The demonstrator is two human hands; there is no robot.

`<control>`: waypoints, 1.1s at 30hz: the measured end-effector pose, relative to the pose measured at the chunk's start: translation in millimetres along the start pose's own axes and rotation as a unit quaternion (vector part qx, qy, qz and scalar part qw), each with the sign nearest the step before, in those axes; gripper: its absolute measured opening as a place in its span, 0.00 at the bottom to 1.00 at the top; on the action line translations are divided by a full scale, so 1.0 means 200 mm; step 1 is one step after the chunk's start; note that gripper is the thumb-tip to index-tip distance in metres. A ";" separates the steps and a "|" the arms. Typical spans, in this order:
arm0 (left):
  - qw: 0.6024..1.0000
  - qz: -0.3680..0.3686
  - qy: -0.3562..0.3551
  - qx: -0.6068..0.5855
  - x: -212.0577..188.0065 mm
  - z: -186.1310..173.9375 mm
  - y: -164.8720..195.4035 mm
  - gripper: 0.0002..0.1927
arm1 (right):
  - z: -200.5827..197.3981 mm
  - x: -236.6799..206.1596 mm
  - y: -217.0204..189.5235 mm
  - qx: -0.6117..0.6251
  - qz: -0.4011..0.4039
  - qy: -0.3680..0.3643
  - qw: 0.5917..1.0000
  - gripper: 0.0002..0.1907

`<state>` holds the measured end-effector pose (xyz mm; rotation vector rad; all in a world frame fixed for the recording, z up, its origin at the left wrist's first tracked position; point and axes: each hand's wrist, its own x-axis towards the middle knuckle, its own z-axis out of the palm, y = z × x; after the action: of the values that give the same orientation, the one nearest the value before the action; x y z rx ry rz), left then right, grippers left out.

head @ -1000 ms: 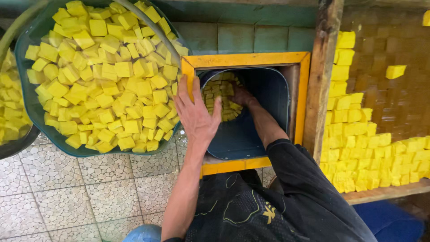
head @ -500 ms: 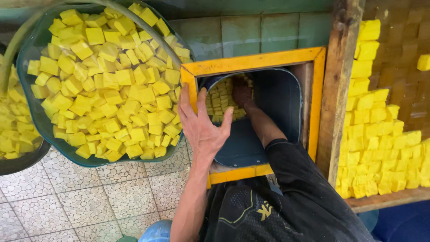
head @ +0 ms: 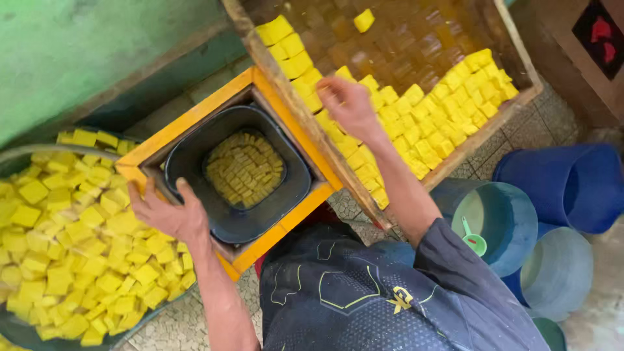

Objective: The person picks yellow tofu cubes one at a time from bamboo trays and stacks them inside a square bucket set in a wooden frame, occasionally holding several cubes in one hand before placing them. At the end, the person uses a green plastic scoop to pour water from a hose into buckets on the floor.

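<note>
My left hand [head: 170,214] rests on the near-left rim of a dark square tub [head: 195,149] set inside a yellow wooden frame [head: 195,114]. Inside the tub lies a layer of yellow cubes [head: 244,168]. My right hand [head: 348,104] hovers over the rows of yellow cubes [head: 429,123] in a wooden tray [head: 305,117] to the right, fingers curled down onto them. Whether it grips a cube is hidden by the fingers.
A large dark basin [head: 19,331] heaped with yellow cubes [head: 71,240] sits at the left. Blue buckets [head: 565,188] stand at the right, one with a small green scoop [head: 473,239]. A green wall [head: 84,45] runs behind, over a tiled floor [head: 175,325].
My right hand has come out of the dark tub and moved right, over the wooden tray. My left hand stays on the frame. The view has swung to the right.
</note>
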<state>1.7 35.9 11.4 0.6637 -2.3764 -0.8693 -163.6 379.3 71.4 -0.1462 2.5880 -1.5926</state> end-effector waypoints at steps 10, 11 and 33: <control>0.958 0.172 -0.091 -0.212 -0.04 0.45 0.92 0.20 | -0.56 -0.17 0.52 -0.471 -0.124 0.195 0.851 0.11; 0.949 0.189 -0.116 -0.223 -0.06 0.49 0.99 0.20 | -0.56 -0.17 0.54 -0.431 -0.122 0.192 0.873 0.12; 0.466 -0.428 -0.425 -0.647 -0.33 1.02 1.20 0.19 | -0.84 -0.12 0.42 -0.450 -0.127 0.196 0.862 0.15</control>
<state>-137.4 327.0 23.0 0.6868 -0.7673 -3.4565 -165.1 568.3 71.6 -0.2516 3.5451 -0.3057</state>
